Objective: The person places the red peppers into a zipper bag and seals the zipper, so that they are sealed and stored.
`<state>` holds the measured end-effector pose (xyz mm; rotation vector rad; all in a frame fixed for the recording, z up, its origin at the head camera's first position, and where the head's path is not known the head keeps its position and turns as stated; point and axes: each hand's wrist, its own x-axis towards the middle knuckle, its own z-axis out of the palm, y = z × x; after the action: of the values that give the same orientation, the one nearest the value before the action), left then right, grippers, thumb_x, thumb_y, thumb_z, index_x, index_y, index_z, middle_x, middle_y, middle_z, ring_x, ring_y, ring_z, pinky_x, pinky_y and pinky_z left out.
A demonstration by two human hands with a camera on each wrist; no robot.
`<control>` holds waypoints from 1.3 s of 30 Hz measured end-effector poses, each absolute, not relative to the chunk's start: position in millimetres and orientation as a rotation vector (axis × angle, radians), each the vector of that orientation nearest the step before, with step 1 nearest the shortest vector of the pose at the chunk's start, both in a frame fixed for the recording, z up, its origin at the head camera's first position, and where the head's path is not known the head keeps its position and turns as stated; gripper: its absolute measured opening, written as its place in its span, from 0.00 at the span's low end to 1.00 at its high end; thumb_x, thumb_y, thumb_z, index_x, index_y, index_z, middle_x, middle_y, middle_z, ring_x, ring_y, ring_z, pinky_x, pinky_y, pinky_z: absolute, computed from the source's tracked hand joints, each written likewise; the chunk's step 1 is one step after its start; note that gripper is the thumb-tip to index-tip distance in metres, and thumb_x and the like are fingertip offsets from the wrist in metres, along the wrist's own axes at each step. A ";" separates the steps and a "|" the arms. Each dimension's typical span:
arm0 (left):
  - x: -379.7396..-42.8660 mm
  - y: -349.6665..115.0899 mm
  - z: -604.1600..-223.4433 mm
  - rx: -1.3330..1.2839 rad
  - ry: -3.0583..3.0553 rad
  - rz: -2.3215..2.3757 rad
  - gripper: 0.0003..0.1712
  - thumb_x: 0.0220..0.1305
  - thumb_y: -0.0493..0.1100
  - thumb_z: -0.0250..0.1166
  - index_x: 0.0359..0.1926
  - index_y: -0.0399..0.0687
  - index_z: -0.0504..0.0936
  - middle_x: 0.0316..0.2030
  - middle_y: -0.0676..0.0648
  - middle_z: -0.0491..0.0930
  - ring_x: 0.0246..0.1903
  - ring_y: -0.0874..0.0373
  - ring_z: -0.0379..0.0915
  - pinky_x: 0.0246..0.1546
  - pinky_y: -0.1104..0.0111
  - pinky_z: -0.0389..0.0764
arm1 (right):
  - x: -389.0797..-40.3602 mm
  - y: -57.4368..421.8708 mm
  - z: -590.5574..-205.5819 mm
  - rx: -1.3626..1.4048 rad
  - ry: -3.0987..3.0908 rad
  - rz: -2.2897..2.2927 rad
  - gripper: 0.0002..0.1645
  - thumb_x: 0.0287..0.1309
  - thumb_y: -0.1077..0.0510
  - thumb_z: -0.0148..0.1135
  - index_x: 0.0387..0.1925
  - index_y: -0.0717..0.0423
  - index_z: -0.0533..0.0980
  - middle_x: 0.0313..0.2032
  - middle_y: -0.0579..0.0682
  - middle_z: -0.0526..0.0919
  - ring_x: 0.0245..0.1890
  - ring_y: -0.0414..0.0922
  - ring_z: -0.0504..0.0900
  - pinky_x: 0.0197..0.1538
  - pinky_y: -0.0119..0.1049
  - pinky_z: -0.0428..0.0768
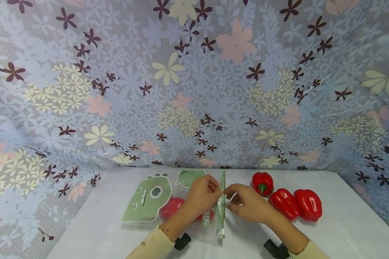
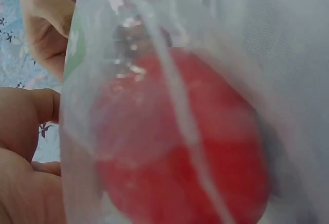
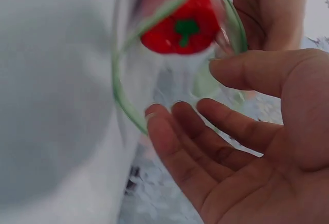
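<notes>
A clear zip bag (image 1: pixel 146 201) with green dinosaur prints lies on the white table, red bell peppers (image 1: pixel 172 208) inside it. Its green-edged mouth (image 1: pixel 223 216) faces right. My left hand (image 1: pixel 202 192) pinches the bag near this mouth. In the left wrist view the plastic stands in front of my left hand (image 2: pixel 25 157), with a red pepper (image 2: pixel 226 167) showing through it. At the mouth, my right hand (image 1: pixel 251 203) has its fingers loosely bent. The right wrist view shows the mouth spread apart, a green-stemmed pepper (image 3: pixel 200 29) within, and my right fingertips (image 3: pixel 159 118) at the rim.
Right of my right hand, three red bell peppers (image 1: pixel 308 205) lie on the white table (image 1: pixel 340 230). Flowered cloth (image 1: pixel 194 90) hangs behind the table. Black wrist-worn devices (image 1: pixel 183 241) show below both forearms.
</notes>
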<state>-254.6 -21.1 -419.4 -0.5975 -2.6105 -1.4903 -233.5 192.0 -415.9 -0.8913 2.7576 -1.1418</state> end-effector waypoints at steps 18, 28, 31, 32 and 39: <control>-253.1 -20.1 -421.4 -0.597 -2.589 -1.486 0.04 0.62 0.34 0.66 0.38 0.44 0.83 0.25 0.55 0.80 0.21 0.67 0.73 0.23 0.72 0.77 | -234.3 245.3 -376.6 -0.734 3.109 -0.745 0.25 0.56 0.55 0.80 0.52 0.60 0.82 0.44 0.48 0.85 0.43 0.49 0.84 0.47 0.48 0.85; -252.4 -20.7 -421.2 -0.594 -2.597 -1.471 0.04 0.63 0.34 0.66 0.38 0.45 0.82 0.26 0.55 0.80 0.21 0.67 0.73 0.24 0.72 0.77 | -238.3 279.8 -367.8 -0.529 3.152 -0.643 0.26 0.60 0.57 0.75 0.56 0.65 0.80 0.51 0.61 0.86 0.50 0.61 0.84 0.49 0.62 0.85; -252.5 -20.3 -421.2 -0.595 -2.599 -1.474 0.04 0.63 0.34 0.66 0.38 0.45 0.82 0.26 0.55 0.80 0.21 0.67 0.74 0.24 0.72 0.77 | -240.1 291.5 -366.9 -0.473 3.153 -0.598 0.27 0.59 0.58 0.75 0.56 0.66 0.80 0.51 0.63 0.85 0.50 0.64 0.83 0.49 0.63 0.85; -252.6 -20.2 -421.2 -0.594 -2.600 -1.473 0.04 0.63 0.34 0.66 0.38 0.45 0.82 0.26 0.55 0.80 0.21 0.67 0.74 0.24 0.72 0.78 | -241.1 295.6 -366.9 -0.458 3.153 -0.584 0.27 0.58 0.58 0.75 0.56 0.66 0.80 0.50 0.64 0.85 0.50 0.64 0.83 0.49 0.63 0.85; -252.5 -19.2 -420.7 -0.600 -2.601 -1.462 0.04 0.62 0.33 0.66 0.38 0.45 0.82 0.25 0.55 0.79 0.21 0.67 0.74 0.24 0.72 0.78 | -246.6 320.6 -366.0 -0.309 3.087 -0.544 0.32 0.53 0.56 0.79 0.57 0.67 0.79 0.51 0.70 0.83 0.51 0.69 0.81 0.44 0.64 0.86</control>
<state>-252.5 -19.2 -420.7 -0.6004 -2.6006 -1.4616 -246.6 320.6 -366.0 -0.3087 3.0867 -0.5442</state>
